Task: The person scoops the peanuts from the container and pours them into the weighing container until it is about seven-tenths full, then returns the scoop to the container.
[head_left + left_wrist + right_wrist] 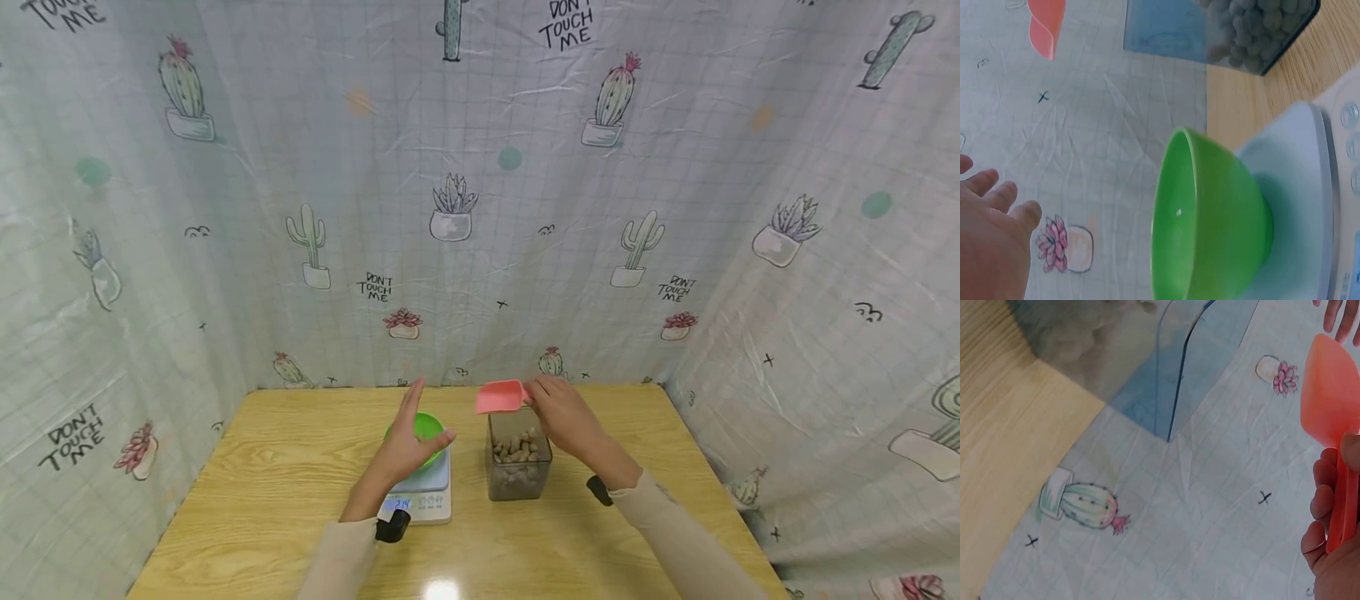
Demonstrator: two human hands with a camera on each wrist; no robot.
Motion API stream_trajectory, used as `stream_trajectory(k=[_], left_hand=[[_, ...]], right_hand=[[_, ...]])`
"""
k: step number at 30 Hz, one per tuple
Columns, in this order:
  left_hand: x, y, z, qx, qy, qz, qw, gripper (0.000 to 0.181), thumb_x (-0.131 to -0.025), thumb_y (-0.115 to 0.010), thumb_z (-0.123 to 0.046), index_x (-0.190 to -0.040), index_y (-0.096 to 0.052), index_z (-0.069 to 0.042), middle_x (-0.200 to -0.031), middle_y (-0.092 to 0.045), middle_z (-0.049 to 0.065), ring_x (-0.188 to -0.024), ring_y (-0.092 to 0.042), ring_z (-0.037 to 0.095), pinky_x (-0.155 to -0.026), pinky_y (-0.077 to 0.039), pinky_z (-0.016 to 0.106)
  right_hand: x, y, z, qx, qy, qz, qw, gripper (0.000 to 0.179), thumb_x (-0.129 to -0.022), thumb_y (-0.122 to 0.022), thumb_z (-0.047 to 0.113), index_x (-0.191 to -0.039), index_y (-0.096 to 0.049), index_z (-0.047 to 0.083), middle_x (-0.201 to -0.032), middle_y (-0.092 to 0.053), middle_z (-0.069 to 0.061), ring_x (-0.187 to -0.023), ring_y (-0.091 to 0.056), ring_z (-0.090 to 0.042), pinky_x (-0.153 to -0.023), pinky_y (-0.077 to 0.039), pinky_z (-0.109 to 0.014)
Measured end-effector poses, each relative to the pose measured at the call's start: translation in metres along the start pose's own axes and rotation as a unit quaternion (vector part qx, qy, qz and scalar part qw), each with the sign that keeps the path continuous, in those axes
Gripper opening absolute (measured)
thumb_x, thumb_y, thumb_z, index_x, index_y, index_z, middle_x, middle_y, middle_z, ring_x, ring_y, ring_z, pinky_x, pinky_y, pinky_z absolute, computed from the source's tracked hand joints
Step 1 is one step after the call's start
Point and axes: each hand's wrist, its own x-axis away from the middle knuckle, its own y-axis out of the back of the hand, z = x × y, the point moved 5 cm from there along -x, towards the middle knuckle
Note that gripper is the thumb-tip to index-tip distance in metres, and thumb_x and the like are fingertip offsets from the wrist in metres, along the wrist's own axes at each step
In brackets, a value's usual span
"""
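Observation:
My right hand (pixel 566 421) grips the handle of a coral-pink scoop (pixel 500 397) above a clear grey plastic container (pixel 517 487). Unshelled peanuts (pixel 517 447) lie inside that container. In the right wrist view, fingers curl round the scoop's handle, and its blade points away from the palm. My left hand (pixel 399 454) hovers by a green bowl (pixel 1229 212), fingers extended and thumb spread, holding nothing. The bowl stands upright on the light platform of a digital kitchen scale (pixel 432 510). Its lit display (pixel 397 504) shows digits. The bowl's bottom is hidden from view.
A wood-grain table (pixel 300 475) carries the scale on the left and the container just right of it. Behind and on both sides hangs a cactus-print curtain (pixel 495 275), meeting the table's back edge.

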Motion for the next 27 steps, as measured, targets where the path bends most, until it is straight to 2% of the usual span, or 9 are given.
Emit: stream_trajectory(k=[5, 10, 13, 18, 23, 27], left_hand=[[-0.003, -0.017, -0.008, 0.009, 0.011, 0.029, 0.9995, 0.102, -0.085, -0.072, -0.048, -0.157, 0.0, -0.04, -0.167, -0.002, 0.004, -0.151, -0.01, 0.043, -0.108, -0.026, 0.072], [-0.01, -0.037, -0.011, 0.025, -0.006, 0.053, 0.9983, 0.101, -0.085, -0.071, -0.051, -0.156, 0.0, -0.042, -0.167, -0.003, 0.004, -0.152, -0.01, 0.039, -0.11, -0.023, 0.072], [-0.013, -0.048, -0.01, 0.023, -0.013, 0.064, 0.9976, 0.102, -0.084, -0.072, -0.052, -0.157, -0.001, -0.039, -0.167, -0.004, 0.006, -0.152, -0.013, 0.039, -0.11, -0.025, 0.07], [-0.018, -0.067, -0.006, -0.005, -0.011, 0.084, 0.9964, 0.106, -0.083, -0.072, -0.054, -0.158, 0.0, -0.035, -0.167, -0.005, 0.007, -0.151, -0.017, 0.04, -0.111, -0.03, 0.066], [-0.02, -0.085, -0.001, -0.01, -0.003, 0.106, 0.9943, 0.108, -0.083, -0.074, -0.05, -0.159, -0.001, -0.03, -0.167, -0.004, 0.006, -0.151, -0.017, 0.039, -0.111, -0.031, 0.064], [-0.021, -0.097, 0.004, -0.016, 0.009, 0.121, 0.9924, 0.113, -0.079, -0.075, -0.058, -0.16, -0.001, -0.026, -0.167, -0.005, 0.007, -0.15, -0.019, 0.038, -0.11, -0.034, 0.062]], right_hand=[[0.011, 0.011, -0.008, 0.01, 0.004, -0.016, 0.9998, 0.013, -0.093, -0.066, 0.013, -0.105, -0.064, 0.007, -0.092, -0.062, -0.003, -0.083, -0.06, -0.021, -0.074, -0.051, -0.038], [0.021, 0.015, -0.016, 0.02, 0.003, -0.005, 0.9998, 0.016, -0.092, -0.068, 0.011, -0.107, -0.063, 0.007, -0.094, -0.062, -0.004, -0.084, -0.06, -0.021, -0.074, -0.049, -0.038], [0.024, 0.017, -0.02, 0.023, 0.004, 0.009, 0.9997, 0.015, -0.094, -0.066, 0.013, -0.108, -0.063, 0.008, -0.097, -0.062, -0.004, -0.089, -0.06, -0.023, -0.077, -0.049, -0.04], [0.026, 0.019, -0.022, 0.036, 0.009, 0.032, 0.9988, 0.014, -0.095, -0.065, 0.014, -0.108, -0.062, 0.01, -0.098, -0.062, -0.003, -0.09, -0.058, -0.022, -0.076, -0.048, -0.039], [0.028, 0.019, -0.021, 0.069, 0.03, 0.057, 0.9955, 0.015, -0.092, -0.069, 0.014, -0.104, -0.061, 0.011, -0.097, -0.062, -0.003, -0.091, -0.06, -0.021, -0.077, -0.048, -0.038], [0.028, 0.016, -0.021, 0.099, 0.053, 0.085, 0.99, 0.018, -0.091, -0.071, 0.017, -0.106, -0.062, 0.013, -0.098, -0.063, -0.002, -0.094, -0.061, -0.02, -0.081, -0.049, -0.037]])
